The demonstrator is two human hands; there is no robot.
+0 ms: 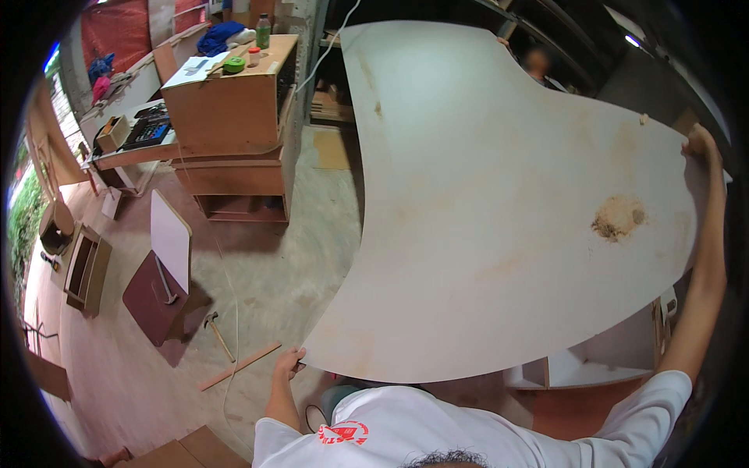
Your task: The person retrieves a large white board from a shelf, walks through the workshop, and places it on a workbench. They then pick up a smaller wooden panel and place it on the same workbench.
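Observation:
A large white sheet panel [468, 234] with brownish stains and a rough tan patch spreads before me, its edges bent by the lens. My left hand [289, 361] grips its near left corner, thumb on top. With the arm stretched out, my right hand [701, 142] clasps the panel's far right edge. Behind the far edge is another person [537, 64], partly hidden, with fingers on the rim at the top. What lies under the sheet is mostly hidden.
On the floor at left lie a claw hammer [219, 337], a wooden strip [240, 367] and a cable. A chair [169, 243] holds another hammer [164, 282]. Wooden cabinets [222, 114] with a green tape measure [234, 64] stand at upper left. A white-lined cabinet [603, 360] is at lower right.

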